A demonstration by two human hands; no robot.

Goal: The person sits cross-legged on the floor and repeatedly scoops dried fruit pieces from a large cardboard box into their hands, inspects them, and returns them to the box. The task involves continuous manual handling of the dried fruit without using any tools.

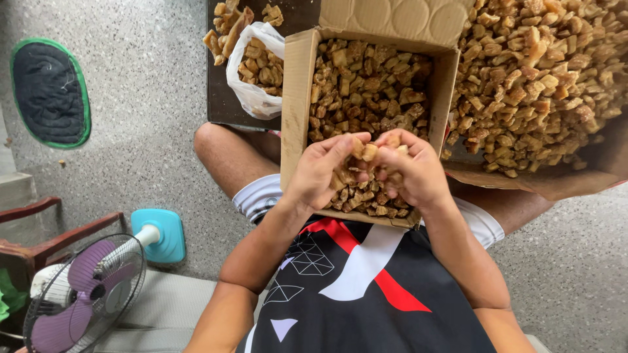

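A cardboard box (292, 98) rests on my lap, filled with brown fried crunchy pieces (366, 78). My left hand (320, 171) and my right hand (409, 171) meet over the near end of the box, cupped together around a handful of the brown pieces (366, 153). Both hands have their fingers curled on the pieces, knuckles toward me. Some pieces under the palms are hidden.
A large heap of the same pieces (543, 72) lies on brown paper at the right. A white plastic bag (252, 72) with pieces sits on a dark tray (222, 104) at the left. A purple-bladed fan (85, 294) stands lower left; a dark mat (49, 91) lies on the floor.
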